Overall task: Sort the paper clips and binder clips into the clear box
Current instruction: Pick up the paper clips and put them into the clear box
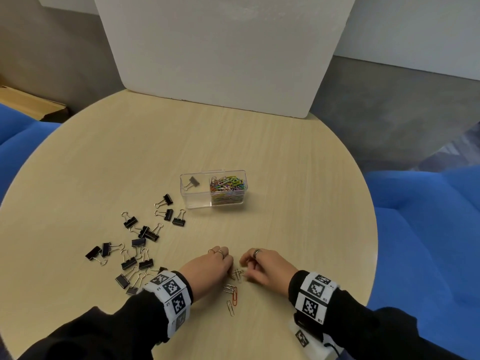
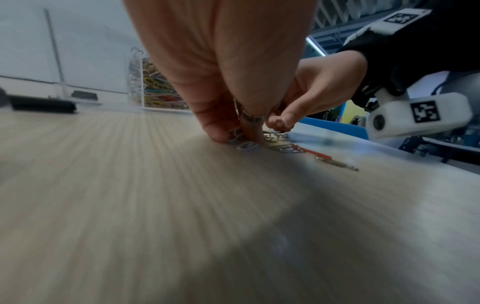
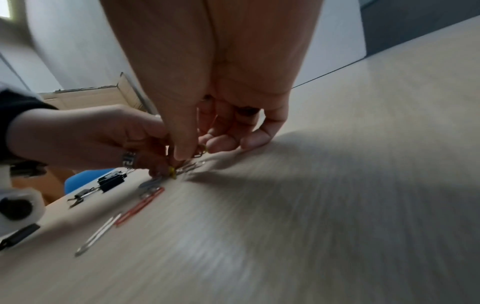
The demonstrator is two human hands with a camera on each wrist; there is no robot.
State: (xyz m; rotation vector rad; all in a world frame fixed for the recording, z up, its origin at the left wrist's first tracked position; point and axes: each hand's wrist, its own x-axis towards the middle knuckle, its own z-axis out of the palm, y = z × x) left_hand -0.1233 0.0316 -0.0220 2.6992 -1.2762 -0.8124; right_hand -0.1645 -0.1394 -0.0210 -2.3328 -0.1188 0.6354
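Observation:
A clear box stands mid-table; its right compartment is full of coloured paper clips and its left holds one binder clip. Several black binder clips lie scattered to the left. A few loose paper clips lie near the front edge, among them a red one. My left hand pinches paper clips against the table with thumb and curled fingers. My right hand pinches a paper clip at the same small pile.
The round wooden table has a white board standing at its far edge. Blue seats flank it left and right. A wrist camera unit hangs under my right arm.

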